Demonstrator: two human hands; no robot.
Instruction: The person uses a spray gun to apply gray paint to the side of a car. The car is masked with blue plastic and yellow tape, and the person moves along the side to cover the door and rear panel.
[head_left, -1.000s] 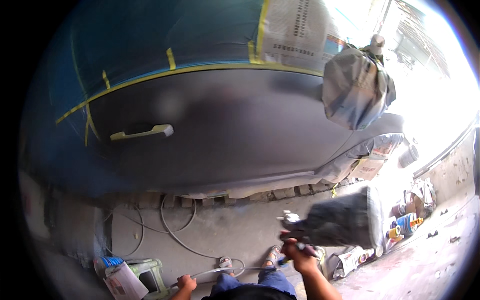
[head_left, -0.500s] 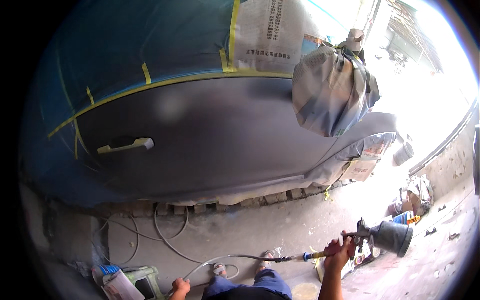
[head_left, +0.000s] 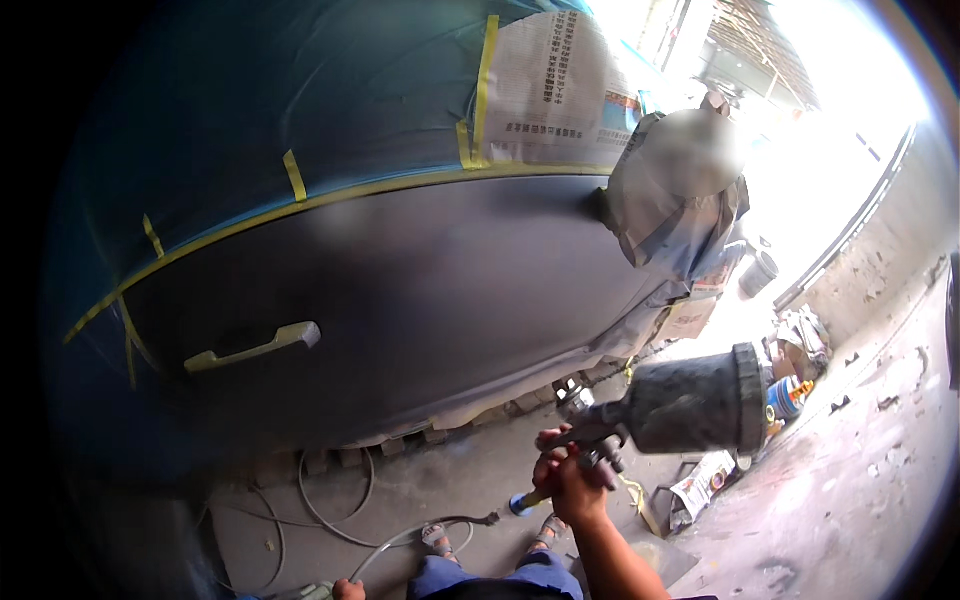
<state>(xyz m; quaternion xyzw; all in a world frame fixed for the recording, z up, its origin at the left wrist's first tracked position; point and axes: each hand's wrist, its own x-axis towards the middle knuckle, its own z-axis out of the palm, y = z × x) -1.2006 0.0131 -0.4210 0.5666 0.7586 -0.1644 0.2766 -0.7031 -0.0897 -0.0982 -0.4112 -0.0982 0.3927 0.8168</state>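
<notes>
My right hand (head_left: pixel 580 492) is closed around the grip of a spray gun (head_left: pixel 690 403). The gun's large grey cup leans to the right, and its nozzle end points at the car door (head_left: pixel 430 290). At the lower edge my left hand (head_left: pixel 348 590), only partly in view, is closed on a pale air hose (head_left: pixel 385 546). Dark grey covers the door, which lies ahead of the gun. Its door handle (head_left: pixel 255 347) is wrapped in pale tape. The wing mirror is bundled in a paper cover (head_left: pixel 660 215) to the right.
Blue masking film (head_left: pixel 250 100) and newspaper (head_left: pixel 540 90) cover the car above the door, edged with yellow tape (head_left: pixel 380 185). Hose loops (head_left: pixel 305 480) lie on the concrete floor by the sill. Cans and papers (head_left: pixel 705 485) stand along the right wall (head_left: pixel 850 480).
My right hand has brought the spray gun leftward, closer to the door, and turned it. The view has shifted. My left hand sits lower, still on the hose.
</notes>
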